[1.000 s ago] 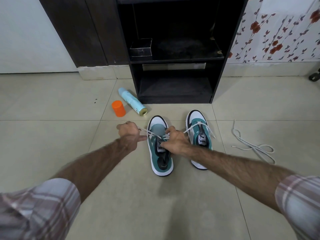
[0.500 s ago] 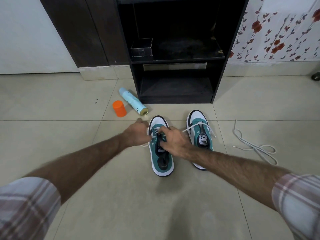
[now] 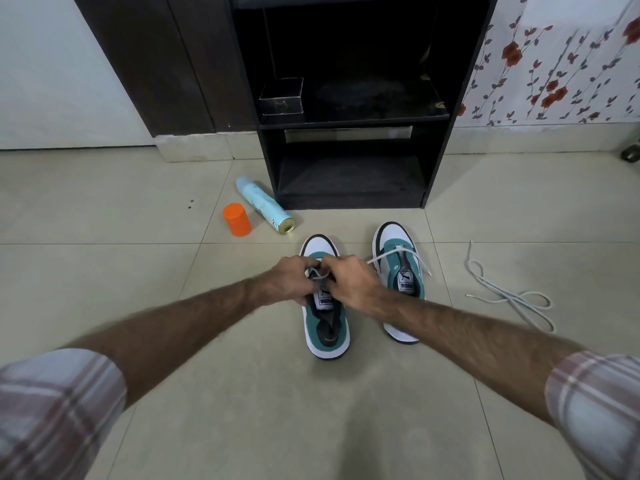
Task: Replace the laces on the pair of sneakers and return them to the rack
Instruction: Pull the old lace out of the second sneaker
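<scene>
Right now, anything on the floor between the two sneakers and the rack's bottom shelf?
Nothing visible. The left sneaker and right sneaker stand toes toward the rack, with bare tile between. The spray can and orange cap lie left of that path; the loose lace lies off to the right.

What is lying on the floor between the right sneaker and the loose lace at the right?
Nothing: in the head view only bare floor tile separates the right sneaker from the loose lace.
</scene>
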